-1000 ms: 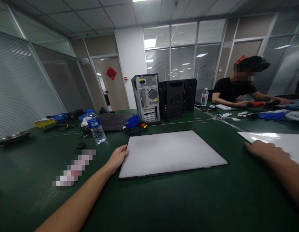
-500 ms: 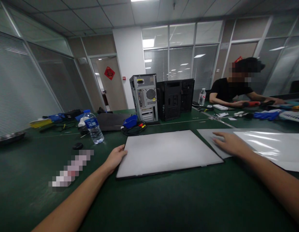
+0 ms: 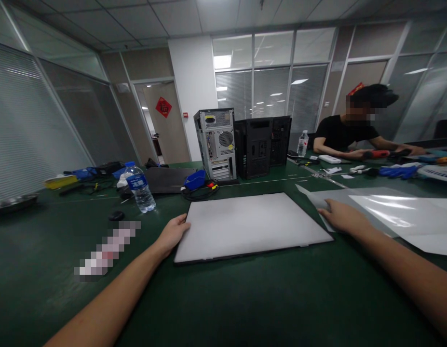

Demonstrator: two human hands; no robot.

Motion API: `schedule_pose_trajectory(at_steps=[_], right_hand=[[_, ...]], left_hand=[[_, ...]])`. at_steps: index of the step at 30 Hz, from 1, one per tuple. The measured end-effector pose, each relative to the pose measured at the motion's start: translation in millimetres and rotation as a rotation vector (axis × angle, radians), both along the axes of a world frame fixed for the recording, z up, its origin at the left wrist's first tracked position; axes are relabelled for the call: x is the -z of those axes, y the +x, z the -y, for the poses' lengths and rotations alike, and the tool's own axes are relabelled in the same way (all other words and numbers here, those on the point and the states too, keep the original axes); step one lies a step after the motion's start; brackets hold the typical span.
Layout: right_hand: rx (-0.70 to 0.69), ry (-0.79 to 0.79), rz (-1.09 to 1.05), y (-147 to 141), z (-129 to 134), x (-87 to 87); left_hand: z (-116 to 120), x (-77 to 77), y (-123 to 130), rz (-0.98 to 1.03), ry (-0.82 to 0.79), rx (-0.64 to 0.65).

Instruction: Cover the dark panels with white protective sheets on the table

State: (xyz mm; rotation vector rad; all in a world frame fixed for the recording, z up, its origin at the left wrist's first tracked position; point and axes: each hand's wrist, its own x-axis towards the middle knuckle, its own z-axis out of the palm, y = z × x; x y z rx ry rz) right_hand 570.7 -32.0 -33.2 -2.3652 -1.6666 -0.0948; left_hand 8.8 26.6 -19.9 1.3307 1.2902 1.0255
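A flat white panel with a thin black frame [image 3: 245, 226], like the backlight of a screen, lies on the green table. My left hand [image 3: 174, 233] is closed on its left edge, thumb on top and fingers at the side. To the panel's right, my right hand [image 3: 344, 217] pinches the left edge of a translucent plastic sheet [image 3: 317, 196], whose far left corner curls up. Under my right forearm and beyond it lies a glossy white sheet [image 3: 393, 212], overlapping the translucent one.
Computer cases [image 3: 218, 144] stand beyond the panel. A water bottle [image 3: 141, 190] and a black round cap-like piece [image 3: 116, 216] are at left. A blue tool with a cable [image 3: 195, 180] lies behind the panel. Across the table at right, a person [image 3: 346, 135] works near blue gloves [image 3: 400, 171].
My right hand has gone from spread fingers over the translucent sheet to a pinch on its edge. The sheet's far left corner has risen. My left hand and the panel stay put.
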Motion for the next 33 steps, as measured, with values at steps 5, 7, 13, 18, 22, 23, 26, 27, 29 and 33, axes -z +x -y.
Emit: schedule_pose_trajectory(at_steps=[5, 7, 13, 18, 22, 23, 26, 27, 29, 33], right_hand=[[0.068, 0.154, -0.112, -25, 11, -27.8], [0.02, 0.196, -0.188, -36, 13, -38.0], [-0.216, 0.114, -0.258, -36, 8, -30.6], [-0.13, -0.025, -0.061, -18, 5, -5.6], [-0.124, -0.034, -0.001, -26, 6, -15.1], [-0.124, -0.007, 0.005, -30, 6, -19.4], [-0.14, 0.097, 0.036, -36, 6, -23.3], [-0.152, 0.109, 0.056, -35, 5, -20.2], [-0.193, 0.075, 0.087, -31, 2, -9.2], [-0.259, -0.023, 0.072, -24, -2, 6.8]], left_hand=[[2, -2.3, 2, 0.009, -0.014, 0.042], [3, -3.0, 2, -0.003, -0.002, 0.045], [2, -1.0, 0, -0.006, 0.017, 0.064], [0, 0.6, 0, 0.001, 0.012, 0.029], [2, -2.2, 2, -0.003, -0.017, 0.021], [3, -3.0, 2, -0.002, -0.018, 0.026], [4, -4.4, 3, -0.011, -0.003, 0.027], [4, -4.5, 2, -0.015, -0.001, 0.031], [4, -4.0, 2, -0.018, -0.003, 0.048], [3, -2.1, 1, -0.011, 0.001, 0.055]])
